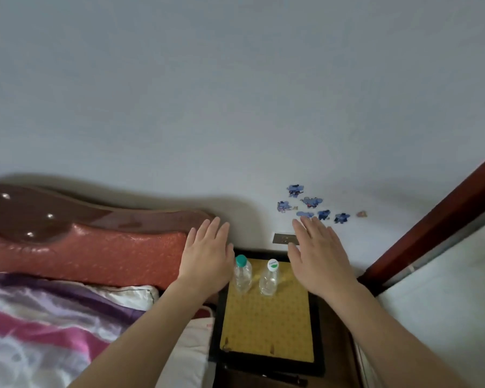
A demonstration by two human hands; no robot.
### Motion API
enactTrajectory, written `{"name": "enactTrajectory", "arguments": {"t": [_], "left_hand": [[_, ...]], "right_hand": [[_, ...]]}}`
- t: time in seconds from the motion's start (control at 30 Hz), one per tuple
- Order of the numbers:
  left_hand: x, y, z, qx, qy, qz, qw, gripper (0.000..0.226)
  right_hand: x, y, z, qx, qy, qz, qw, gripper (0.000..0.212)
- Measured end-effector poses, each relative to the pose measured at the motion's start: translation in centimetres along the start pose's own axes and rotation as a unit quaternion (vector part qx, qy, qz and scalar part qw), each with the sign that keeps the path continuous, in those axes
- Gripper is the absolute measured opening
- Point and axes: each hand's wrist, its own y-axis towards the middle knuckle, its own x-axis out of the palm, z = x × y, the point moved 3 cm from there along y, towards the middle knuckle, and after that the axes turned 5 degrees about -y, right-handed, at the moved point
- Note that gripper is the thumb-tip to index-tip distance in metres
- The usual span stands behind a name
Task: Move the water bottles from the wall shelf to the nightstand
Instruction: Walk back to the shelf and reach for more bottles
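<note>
both hands [206,259] [318,261] hover palm-down, fingers straight, flanking two upright bottles [242,275].

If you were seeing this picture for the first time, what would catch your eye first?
The left hand and right hand, both open, hover either side of a green-capped bottle and a white-capped bottle standing on a yellow-topped nightstand. Blue stickers dot the wall behind.
</note>
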Motion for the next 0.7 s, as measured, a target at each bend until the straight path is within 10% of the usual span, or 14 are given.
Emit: {"name": "enactTrajectory", "arguments": {"t": [0.7], "left_hand": [[-26.1, -36.6, -7.5, -0.356, 0.072, 0.271, 0.892, 0.055]], "right_hand": [[-19.1, -14.2, -29.9, -0.412, 0.091, 0.176, 0.89, 0.06]]}}
